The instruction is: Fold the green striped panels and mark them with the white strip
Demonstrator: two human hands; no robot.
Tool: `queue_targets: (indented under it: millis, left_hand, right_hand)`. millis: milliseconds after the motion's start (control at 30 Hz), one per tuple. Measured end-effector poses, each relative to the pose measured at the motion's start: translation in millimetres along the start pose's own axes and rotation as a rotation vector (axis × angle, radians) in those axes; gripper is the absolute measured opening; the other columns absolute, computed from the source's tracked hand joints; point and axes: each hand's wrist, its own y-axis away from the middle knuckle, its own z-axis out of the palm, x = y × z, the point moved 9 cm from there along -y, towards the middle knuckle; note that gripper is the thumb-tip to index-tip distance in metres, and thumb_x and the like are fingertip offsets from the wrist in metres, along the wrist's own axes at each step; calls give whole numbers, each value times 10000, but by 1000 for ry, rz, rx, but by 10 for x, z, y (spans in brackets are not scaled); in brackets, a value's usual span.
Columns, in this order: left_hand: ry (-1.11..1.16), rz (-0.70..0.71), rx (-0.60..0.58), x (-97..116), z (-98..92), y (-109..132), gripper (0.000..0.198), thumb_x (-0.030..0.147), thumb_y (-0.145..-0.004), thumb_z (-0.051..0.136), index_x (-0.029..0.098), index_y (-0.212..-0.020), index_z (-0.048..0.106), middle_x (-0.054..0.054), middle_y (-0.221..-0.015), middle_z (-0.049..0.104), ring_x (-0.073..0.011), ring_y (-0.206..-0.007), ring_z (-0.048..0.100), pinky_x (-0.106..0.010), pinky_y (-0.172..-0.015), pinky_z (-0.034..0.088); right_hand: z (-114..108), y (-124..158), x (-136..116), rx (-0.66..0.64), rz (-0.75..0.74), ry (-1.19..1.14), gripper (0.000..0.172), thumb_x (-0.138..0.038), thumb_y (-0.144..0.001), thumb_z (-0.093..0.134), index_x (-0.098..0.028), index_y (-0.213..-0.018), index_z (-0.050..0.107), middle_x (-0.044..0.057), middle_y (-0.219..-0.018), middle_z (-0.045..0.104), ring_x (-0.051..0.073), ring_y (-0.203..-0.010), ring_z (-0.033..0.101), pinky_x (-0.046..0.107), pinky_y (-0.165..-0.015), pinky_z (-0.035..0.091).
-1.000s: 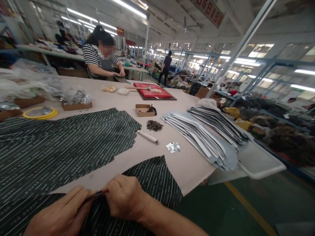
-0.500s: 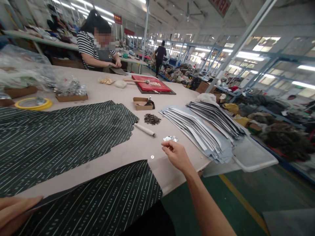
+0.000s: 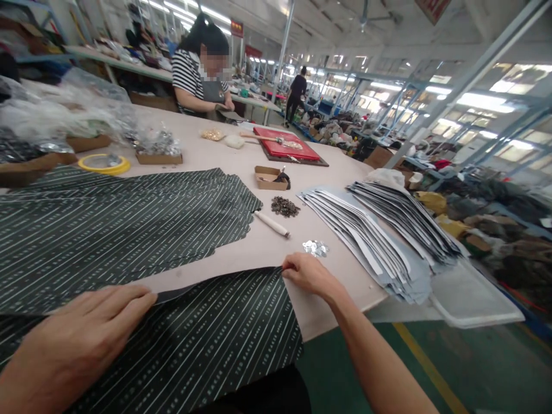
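A dark striped fabric piece (image 3: 224,322) with printed white lettering hangs over the table's near edge. My left hand (image 3: 86,333) is closed on its upper edge, thumb hidden beneath. At the piece's upper right corner, the fingers of my right hand (image 3: 306,273) pinch the fabric. The top edge runs slightly raised between both hands. Just beyond my right hand lies a small pile of silvery metal discs (image 3: 315,248). Farther off are a wooden-handled tool (image 3: 272,224) and a heap of dark small parts (image 3: 285,206). A stack of matching striped fabric (image 3: 172,224) lies behind my left hand.
Fanned grey-white panels (image 3: 357,230) and dark-edged panels (image 3: 405,218) lie at right. Behind are a small cardboard box (image 3: 271,178), a red board (image 3: 291,145), yellow tape (image 3: 103,164) and bagged metal parts (image 3: 159,146). A co-worker (image 3: 194,86) in stripes handles a panel across the table.
My right hand has come to the fabric's corner and pinches it. My left hand has moved right along the edge. The lone disc beside the corner is out of sight. The view has shifted left.
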Motion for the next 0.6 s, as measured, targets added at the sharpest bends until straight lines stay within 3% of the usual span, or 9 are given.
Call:
queue_targets:
  millis: [100,200,300,367,467,600]
  left_hand:
    - [-127,106,-25,356,6,-48,364,64,-974,375,192,-1053,706,-31,-1028,726,-200,-908,664,-348,-823,528]
    - [-129,118,25,583,-106,-51,364,44,-986,344,129,-1019,696,-71,-972,725,-191,-846,663,-331,-787,539]
    - [-94,82,42,662,-168,26,315,61,-1003,370,102,-1044,680,-89,-987,732,-197,-883,676,-327,-806,559]
    - [-63,34,48,671,-186,96,289,62,-1006,389,101,-1062,670,-89,-1006,737,-194,-921,683,-323,-840,570]
    - [10,-27,55,684,-195,176,279,60,-1010,391,109,-1049,662,-80,-1039,739,-184,-974,684,-315,-869,575]
    - [95,-44,20,724,-159,229,274,65,-1000,417,132,-1132,647,-62,-1099,730,-187,-1008,673,-324,-856,568]
  right_hand:
    - [-8,-6,-15,-33,-7,33,147,-141,-770,608,-198,-744,741,30,-726,744,174,-681,649,264,-640,428]
    - [-139,33,25,46,14,62,188,-243,-811,558,-199,-733,724,51,-711,736,201,-683,654,296,-648,442]
    - [-354,87,-26,200,41,8,241,-412,-809,604,-218,-750,736,47,-701,732,212,-659,653,310,-630,462]
    - [-370,115,-264,207,-9,-71,271,-471,-799,644,-221,-762,742,46,-703,730,204,-640,647,306,-615,473]
    - [-176,123,-821,126,-83,-208,256,-458,-802,666,-218,-735,727,30,-651,697,175,-583,612,282,-568,467]
    - [435,23,-1498,-122,-120,-401,204,-379,-815,643,-204,-739,716,-1,-603,656,138,-559,576,246,-537,447]
